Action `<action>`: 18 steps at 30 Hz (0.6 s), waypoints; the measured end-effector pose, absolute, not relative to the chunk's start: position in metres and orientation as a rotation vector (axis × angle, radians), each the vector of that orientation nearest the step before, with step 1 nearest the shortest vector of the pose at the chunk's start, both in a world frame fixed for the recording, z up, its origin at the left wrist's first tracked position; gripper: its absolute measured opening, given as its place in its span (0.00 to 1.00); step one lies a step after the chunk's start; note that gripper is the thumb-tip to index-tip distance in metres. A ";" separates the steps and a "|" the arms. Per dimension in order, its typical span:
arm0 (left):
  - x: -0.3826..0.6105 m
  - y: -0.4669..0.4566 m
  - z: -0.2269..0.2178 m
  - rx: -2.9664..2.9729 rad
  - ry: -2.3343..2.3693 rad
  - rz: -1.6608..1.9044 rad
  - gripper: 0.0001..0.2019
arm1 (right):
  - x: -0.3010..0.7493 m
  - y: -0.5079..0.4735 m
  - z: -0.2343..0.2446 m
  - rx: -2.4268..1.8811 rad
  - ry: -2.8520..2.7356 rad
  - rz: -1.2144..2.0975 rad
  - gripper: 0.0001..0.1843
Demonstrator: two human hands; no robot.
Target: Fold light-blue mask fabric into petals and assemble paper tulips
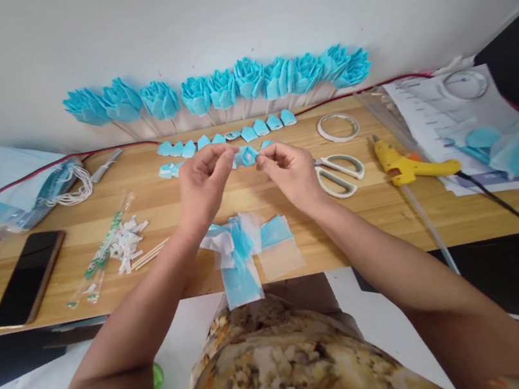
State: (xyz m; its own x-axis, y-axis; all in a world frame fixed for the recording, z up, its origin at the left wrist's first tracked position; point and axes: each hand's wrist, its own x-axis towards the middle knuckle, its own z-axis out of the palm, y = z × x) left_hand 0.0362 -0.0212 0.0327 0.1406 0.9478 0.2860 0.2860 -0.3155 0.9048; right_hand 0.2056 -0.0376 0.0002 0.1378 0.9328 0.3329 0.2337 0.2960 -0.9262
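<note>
Between my two hands is a small folded blue fabric piece (246, 156), held up over the middle of the table. My left hand (207, 179) pinches its left end between thumb and fingers. At its right end, my right hand (289, 170) is closed on it the same way. Just beyond lies a row of folded blue petals (248, 134), with a few more in a nearer row partly hidden by my hands. Below my wrists, loose blue and white fabric squares (239, 256) overlap the table's front edge. White-handled scissors (341, 172) lie right of my right hand.
Several blue fabric flowers on sticks (196, 93) lean against the wall. On the right are a tape roll (338, 127), a yellow glue gun (401, 163) with its cord, and papers (422, 105). A phone (28, 278), white scraps (127, 240) and a stack of masks (18, 178) lie left.
</note>
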 end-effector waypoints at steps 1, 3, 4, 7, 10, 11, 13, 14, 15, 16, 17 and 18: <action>0.035 -0.020 0.033 1.709 1.219 1.228 0.12 | 0.206 -0.037 0.000 -1.189 -1.362 0.745 0.09; 0.031 -0.015 0.034 1.725 1.258 1.232 0.12 | 0.206 -0.037 -0.001 -1.183 -1.373 0.780 0.09; 0.029 -0.012 0.035 1.745 1.259 1.198 0.12 | 0.206 -0.037 -0.001 -1.173 -1.385 0.807 0.09; 0.024 -0.006 0.039 1.763 1.181 1.006 0.14 | 0.205 -0.037 -0.002 -1.128 -1.435 0.880 0.10; 0.023 -0.005 0.042 1.700 1.111 0.832 0.12 | 0.206 -0.036 -0.003 -1.115 -1.471 0.902 0.09; 0.024 -0.005 0.042 1.686 1.101 0.802 0.11 | 0.206 -0.036 -0.003 -1.118 -1.474 0.902 0.09; 0.025 -0.004 0.040 1.676 1.089 0.785 0.09 | 0.206 -0.036 -0.004 -1.120 -1.474 0.908 0.09; 0.026 -0.004 0.039 1.674 1.084 0.791 0.08 | 0.207 -0.036 -0.004 -1.118 -1.475 0.917 0.09; 0.026 -0.004 0.037 1.672 1.079 0.802 0.07 | 0.208 -0.036 -0.004 -1.112 -1.476 0.934 0.09; 0.027 -0.003 0.036 1.668 1.078 0.816 0.07 | 0.208 -0.036 -0.004 -1.104 -1.476 0.961 0.10; 0.027 -0.003 0.035 1.666 1.082 0.831 0.07 | 0.209 -0.037 -0.003 -1.092 -1.476 0.994 0.11; 0.027 -0.003 0.034 1.669 1.092 0.844 0.06 | 0.209 -0.037 -0.003 -1.079 -1.476 1.027 0.12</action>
State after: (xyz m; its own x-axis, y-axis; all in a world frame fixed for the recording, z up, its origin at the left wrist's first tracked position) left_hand 0.0274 -0.0027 0.0338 0.3663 0.9291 0.0510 0.2836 -0.1636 0.9449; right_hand 0.2089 -0.0371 -0.0030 -0.1044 0.9675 0.2304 0.1206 0.2423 -0.9627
